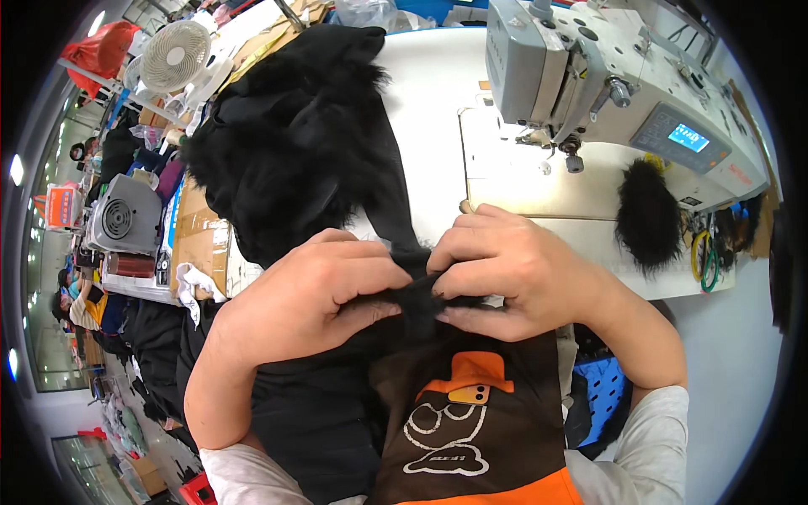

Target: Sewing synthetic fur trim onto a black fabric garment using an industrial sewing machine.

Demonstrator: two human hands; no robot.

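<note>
Head view: from my remote post I see black furry cloth point(295, 143) heaped left of the sewing machine point(606, 76), one strip point(418, 318) running nearer. Elbows splayed, left hand point(332, 282) and right hand point(518, 273) face inward, fingertips pinching that strip narrowly. Pale lettering point(448, 459) on brown apron point(522, 421); red lettering point(740, 173) beside lit blue display point(688, 137).

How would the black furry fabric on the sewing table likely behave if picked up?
The black furry fabric would probably flop and sag, as it lies in loose, rumpled folds. It seems unlikely to roll, being spread unevenly.
</note>
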